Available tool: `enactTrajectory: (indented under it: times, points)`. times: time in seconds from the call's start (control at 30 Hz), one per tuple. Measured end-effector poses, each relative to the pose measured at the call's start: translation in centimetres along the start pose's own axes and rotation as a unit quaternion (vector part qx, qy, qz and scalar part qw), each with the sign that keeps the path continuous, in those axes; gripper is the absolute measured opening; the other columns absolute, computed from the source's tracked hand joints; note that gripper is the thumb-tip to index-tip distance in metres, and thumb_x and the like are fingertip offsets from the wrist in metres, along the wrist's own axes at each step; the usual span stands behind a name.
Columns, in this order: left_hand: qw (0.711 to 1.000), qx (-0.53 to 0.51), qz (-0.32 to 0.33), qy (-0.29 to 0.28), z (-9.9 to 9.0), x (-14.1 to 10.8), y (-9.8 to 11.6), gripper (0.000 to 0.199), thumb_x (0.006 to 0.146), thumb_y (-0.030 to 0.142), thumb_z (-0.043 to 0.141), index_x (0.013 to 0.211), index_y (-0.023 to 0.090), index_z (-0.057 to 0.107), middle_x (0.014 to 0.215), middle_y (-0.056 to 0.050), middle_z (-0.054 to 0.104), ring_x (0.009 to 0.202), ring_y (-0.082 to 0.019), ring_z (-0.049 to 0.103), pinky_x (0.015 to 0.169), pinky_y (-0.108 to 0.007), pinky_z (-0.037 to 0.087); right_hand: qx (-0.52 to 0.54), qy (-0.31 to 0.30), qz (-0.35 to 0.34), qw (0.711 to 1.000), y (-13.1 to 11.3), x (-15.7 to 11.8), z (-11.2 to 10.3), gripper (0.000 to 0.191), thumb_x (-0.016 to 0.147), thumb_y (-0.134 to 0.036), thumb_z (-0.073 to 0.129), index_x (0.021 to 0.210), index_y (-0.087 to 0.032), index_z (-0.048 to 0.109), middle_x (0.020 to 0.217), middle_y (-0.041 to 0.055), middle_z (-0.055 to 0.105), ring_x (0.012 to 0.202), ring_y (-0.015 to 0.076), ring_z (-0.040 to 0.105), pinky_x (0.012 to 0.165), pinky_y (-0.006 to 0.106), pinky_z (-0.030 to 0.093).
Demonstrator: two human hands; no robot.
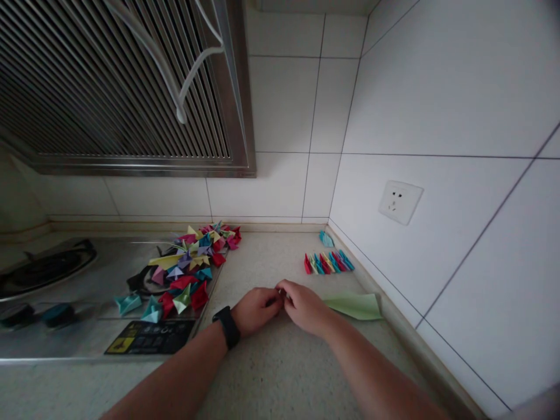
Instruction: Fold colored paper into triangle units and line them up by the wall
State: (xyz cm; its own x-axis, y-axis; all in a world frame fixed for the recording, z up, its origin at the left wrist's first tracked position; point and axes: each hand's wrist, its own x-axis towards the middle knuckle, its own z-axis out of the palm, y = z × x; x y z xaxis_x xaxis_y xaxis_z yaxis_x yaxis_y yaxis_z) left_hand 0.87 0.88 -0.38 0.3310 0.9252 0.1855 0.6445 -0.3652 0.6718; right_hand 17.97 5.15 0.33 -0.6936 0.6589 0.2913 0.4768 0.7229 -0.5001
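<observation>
My left hand (257, 310), with a black watch (227, 328) on its wrist, rests low over the counter with fingers curled. My right hand (305, 307) meets it fingertip to fingertip, thumb and fingers pinched together. Whatever lies between the fingertips is small, dark and mostly hidden, so I cannot make it out. Just right of my right hand, a light green sheet of paper (356, 305) lies on the counter, partly covered by that hand. Beyond the hands stands a row of folded paper pieces (329, 263) in red, yellow and blue, with a light blue folded piece (326, 238) behind it.
Many-coloured folded paper pieces (192, 268) are heaped on the steel gas stove (91, 335) at left, some reaching the counter (262, 373). A range hood (131, 140) with a white cable (175, 96) hangs above. White tiled walls meet at right, with a socket (400, 202).
</observation>
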Motion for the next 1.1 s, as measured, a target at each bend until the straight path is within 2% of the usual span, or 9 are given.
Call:
enactTrajectory:
  times: [0.27, 0.47, 0.63, 0.8, 0.97, 1.1]
  points:
    - [1.0, 0.002, 0.001, -0.009, -0.1, -0.2, 0.1, 0.03, 0.088, 0.03, 0.04, 0.082, 0.013, 0.063, 0.073, -0.002, 0.061, 0.066, -0.012, 0.05, 0.061, -0.021, 0.036, -0.011, -0.034, -0.003, 0.999, 0.0, -0.3, 0.0, 0.028, 0.083, -0.01, 0.043, 0.108, -0.021, 0.051, 0.091, 0.004, 0.065, 0.083, 0.0158, 0.059, 0.069, 0.023, 0.036]
    - [1.0, -0.009, -0.006, -0.016, -0.1, -0.1, -0.6, 0.031, 0.087, 0.034, 0.041, 0.078, 0.014, 0.063, 0.07, -0.001, 0.059, 0.064, -0.012, 0.05, 0.059, -0.021, 0.036, -0.034, -0.058, 0.003, 0.998, -0.3, -0.5, -0.2, 0.028, 0.084, -0.013, 0.044, 0.11, -0.021, 0.05, 0.092, 0.005, 0.065, 0.083, 0.0167, 0.059, 0.066, 0.023, 0.033]
    - [1.0, -0.006, -0.002, -0.011, 0.0, 0.0, -0.7, 0.03, 0.087, 0.034, 0.041, 0.08, 0.015, 0.063, 0.071, 0.0, 0.061, 0.065, -0.012, 0.051, 0.06, -0.021, 0.036, -0.028, -0.053, 0.0, 0.998, -0.2, -0.6, -0.3, 0.029, 0.084, -0.013, 0.044, 0.111, -0.022, 0.05, 0.091, 0.0048, 0.065, 0.082, 0.017, 0.06, 0.067, 0.023, 0.034]
    - [1.0, 0.019, 0.012, 0.007, -0.3, -0.3, 0.2, 0.029, 0.088, 0.032, 0.039, 0.078, 0.016, 0.062, 0.071, 0.0, 0.06, 0.067, -0.012, 0.052, 0.06, -0.021, 0.035, -0.011, -0.049, -0.004, 0.999, -0.1, -0.7, -0.4, 0.034, 0.082, -0.014, 0.047, 0.114, -0.023, 0.049, 0.095, 0.0043, 0.066, 0.084, 0.017, 0.06, 0.068, 0.023, 0.036]
    - [0.993, 0.111, 0.028, -0.007, -1.5, -0.6, 1.6, 0.026, 0.087, 0.032, 0.041, 0.078, 0.019, 0.062, 0.073, 0.0, 0.062, 0.066, -0.013, 0.053, 0.059, -0.022, 0.033, -0.028, -0.054, -0.009, 0.998, 0.0, -0.8, -0.4, 0.034, 0.081, -0.016, 0.05, 0.115, -0.022, 0.051, 0.097, 0.0054, 0.066, 0.086, 0.0182, 0.061, 0.067, 0.024, 0.036]
    - [0.979, 0.203, -0.008, 0.01, -4.0, -0.7, 1.4, 0.028, 0.087, 0.036, 0.041, 0.081, 0.021, 0.064, 0.075, -0.002, 0.064, 0.068, -0.015, 0.056, 0.059, -0.023, 0.033, -0.034, -0.058, -0.021, 0.998, 0.1, -0.8, -0.3, 0.038, 0.082, -0.016, 0.049, 0.119, -0.024, 0.05, 0.092, 0.0037, 0.066, 0.081, 0.0169, 0.06, 0.067, 0.023, 0.036]
